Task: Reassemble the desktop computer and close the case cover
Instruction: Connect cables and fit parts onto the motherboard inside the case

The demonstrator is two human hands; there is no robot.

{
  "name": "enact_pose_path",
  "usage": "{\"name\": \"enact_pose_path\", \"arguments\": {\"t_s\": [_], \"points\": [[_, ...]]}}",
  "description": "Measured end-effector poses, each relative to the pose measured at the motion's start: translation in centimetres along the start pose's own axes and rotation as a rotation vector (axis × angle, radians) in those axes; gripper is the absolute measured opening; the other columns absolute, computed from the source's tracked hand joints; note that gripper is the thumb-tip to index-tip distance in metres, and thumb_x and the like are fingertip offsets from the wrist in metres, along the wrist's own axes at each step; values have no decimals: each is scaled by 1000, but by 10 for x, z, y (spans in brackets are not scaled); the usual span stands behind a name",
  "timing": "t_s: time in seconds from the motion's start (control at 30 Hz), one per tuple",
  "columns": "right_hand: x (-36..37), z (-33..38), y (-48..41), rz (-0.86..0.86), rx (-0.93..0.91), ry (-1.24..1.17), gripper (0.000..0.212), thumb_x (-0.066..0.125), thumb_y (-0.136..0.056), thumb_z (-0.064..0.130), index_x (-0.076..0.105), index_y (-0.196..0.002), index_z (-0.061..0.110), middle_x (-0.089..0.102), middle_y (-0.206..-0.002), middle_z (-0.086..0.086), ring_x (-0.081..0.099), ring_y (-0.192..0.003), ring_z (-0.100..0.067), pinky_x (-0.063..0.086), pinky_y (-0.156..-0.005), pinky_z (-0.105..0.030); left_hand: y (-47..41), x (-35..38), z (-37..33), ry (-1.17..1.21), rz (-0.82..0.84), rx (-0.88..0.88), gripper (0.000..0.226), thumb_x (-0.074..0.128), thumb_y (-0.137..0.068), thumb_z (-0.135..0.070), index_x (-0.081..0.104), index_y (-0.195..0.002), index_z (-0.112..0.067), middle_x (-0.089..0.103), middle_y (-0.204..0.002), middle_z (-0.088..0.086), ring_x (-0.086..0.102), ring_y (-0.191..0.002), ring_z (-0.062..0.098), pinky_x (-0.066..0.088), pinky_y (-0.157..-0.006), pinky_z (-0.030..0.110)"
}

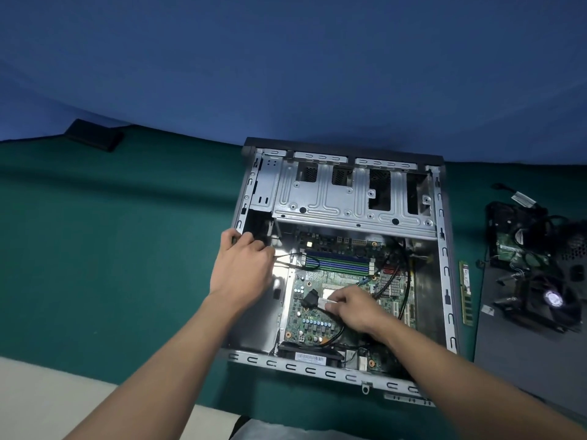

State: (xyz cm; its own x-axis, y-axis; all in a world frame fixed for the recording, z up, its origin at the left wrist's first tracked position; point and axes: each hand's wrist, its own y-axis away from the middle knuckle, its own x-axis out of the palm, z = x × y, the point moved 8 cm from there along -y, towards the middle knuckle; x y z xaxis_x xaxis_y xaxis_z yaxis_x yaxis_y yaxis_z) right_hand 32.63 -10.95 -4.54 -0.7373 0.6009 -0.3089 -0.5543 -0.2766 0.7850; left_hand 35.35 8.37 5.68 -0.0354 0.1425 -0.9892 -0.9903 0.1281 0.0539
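Head view: the open computer case [343,262] lies flat on the green table [111,249], long axis running near to far, drive cage at the far end. Left hand [243,265] covers the case's left wall, fingers curled around something black; its grasp cannot be determined. Right hand [355,308] pinches a black cable connector [313,299] over the motherboard [317,322]. Loose parts [536,268] at right are partly cut off.
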Motion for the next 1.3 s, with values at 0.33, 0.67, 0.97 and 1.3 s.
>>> {"name": "enact_pose_path", "arguments": {"t_s": [0.33, 0.67, 0.97, 1.3], "points": [[-4, -12, 27, 188, -48, -622, 16, 53, -90, -6, 58, -103, 0, 67, -93, -15, 69, -85, -21, 53, -78, -29, 18, 4, -39, 836, 300, -134, 26, 55, -96, -33, 67, -117, -25, 69, -114, -7, 66, -96, 13, 45, -96, 33], [-14, -3, 43, 58, -101, -401, 9, 57, -93, 5, 62, -96, 12, 69, -87, -5, 68, -85, -15, 52, -77, -30, 29, 12, -77, 1163, 452, -214, 15, 65, -90, -39, 74, -91, -27, 71, -81, -7, 65, -78, 18, 53, -76, 39], [-89, 1, 115, -352, -343, -75, 18, 57, -95, 22, 66, -109, 29, 66, -97, 15, 60, -71, 6, 42, -58, -10, 6, -8, -135, 543, 416, 35, 23, 60, -89, -49, 65, -92, -27, 66, -85, -3, 59, -82, 18, 46, -68, 32], [-150, -175, 106, -648, 53, -164, 23, 51, -89, 6, 71, -91, 18, 71, -97, -7, 62, -95, -26, 50, -81, -31, 3, -1, -183, 417, 547, 101, 17, 58, -93, -44, 60, -94, -27, 66, -74, -7, 59, -60, 4, 38, -54, 22]]}}
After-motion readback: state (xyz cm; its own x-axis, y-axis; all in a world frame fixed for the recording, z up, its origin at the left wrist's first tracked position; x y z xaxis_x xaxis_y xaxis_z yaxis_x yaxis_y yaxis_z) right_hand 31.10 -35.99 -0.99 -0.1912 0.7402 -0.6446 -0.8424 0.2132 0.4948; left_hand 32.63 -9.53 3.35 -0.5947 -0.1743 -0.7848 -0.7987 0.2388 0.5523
